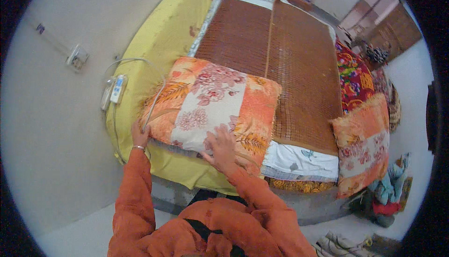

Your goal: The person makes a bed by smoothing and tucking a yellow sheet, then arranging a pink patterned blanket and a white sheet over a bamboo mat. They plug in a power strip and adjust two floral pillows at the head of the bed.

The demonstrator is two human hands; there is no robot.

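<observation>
A pillow [206, 107] in an orange and white floral cover with a fringed edge lies across the near left of the bed. My right hand [222, 147] rests on its white middle panel, fingers spread and pressing on the cloth. At the pillow's near left corner, my left hand [140, 135] closes round the edge, its fingertips partly hidden. A pale cable [163, 86] loops over the pillow's left side and runs down beside that hand. A matching second pillow [362, 149] lies at the bed's right side.
Brown woven mats [304, 69] cover the bed, and a yellow sheet [163, 32] runs along the wall side. A white power strip [118, 88] lies at the left edge. Red floral bedding [353, 77] is on the right. Clothes [393, 187] and shoes [341, 247] are at lower right.
</observation>
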